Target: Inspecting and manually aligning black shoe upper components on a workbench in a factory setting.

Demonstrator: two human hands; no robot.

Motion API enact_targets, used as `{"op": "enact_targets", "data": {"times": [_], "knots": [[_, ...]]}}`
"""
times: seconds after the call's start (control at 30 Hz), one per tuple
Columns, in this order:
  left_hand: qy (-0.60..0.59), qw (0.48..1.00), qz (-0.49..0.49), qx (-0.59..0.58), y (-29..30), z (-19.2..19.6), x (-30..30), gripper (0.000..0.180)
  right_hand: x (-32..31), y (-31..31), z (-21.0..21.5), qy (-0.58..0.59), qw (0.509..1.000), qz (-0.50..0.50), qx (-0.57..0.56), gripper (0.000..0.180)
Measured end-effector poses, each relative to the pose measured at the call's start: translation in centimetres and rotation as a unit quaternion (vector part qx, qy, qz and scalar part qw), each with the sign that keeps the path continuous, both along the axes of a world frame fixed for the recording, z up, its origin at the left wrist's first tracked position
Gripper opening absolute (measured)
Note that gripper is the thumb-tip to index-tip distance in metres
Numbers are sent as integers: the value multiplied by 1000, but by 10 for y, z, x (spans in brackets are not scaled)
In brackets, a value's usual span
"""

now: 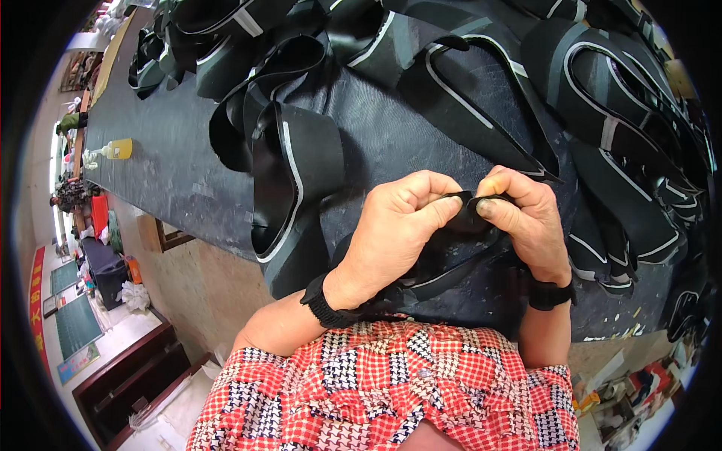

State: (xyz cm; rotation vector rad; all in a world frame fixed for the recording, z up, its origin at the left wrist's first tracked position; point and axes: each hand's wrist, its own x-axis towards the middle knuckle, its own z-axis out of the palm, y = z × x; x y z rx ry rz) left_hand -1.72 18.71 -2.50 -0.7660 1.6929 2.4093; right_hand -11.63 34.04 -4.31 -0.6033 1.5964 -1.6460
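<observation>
My left hand and my right hand meet over the edge of a dark work table. Both pinch one black shoe upper piece between thumbs and fingers; its lower part with a pale stripe hangs down toward my lap. A black band sits on each wrist. Just left of my left hand lies another black upper with a white edge line, curled up on the table.
Many more black uppers with white trim are spread over the table's far and right side. A yellow bottle stands at the table's far left. Below left are a floor, a dark bench and green mats.
</observation>
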Motion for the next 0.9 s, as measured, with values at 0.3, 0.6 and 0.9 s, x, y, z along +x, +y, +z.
{"op": "enact_targets", "data": {"times": [0.3, 0.6, 0.9], "knots": [[-6, 993, -51, -107, 1, 4, -1, 12, -4, -4, 16, 135, 988, 19, 76, 9], [-21, 990, -70, -122, -4, 4, -4, 12, -3, -10, 20, 91, 989, -4, 117, 9], [-28, 987, -103, -120, -7, 3, -5, 14, 2, -8, 21, 110, 984, -43, 133, 10]]}}
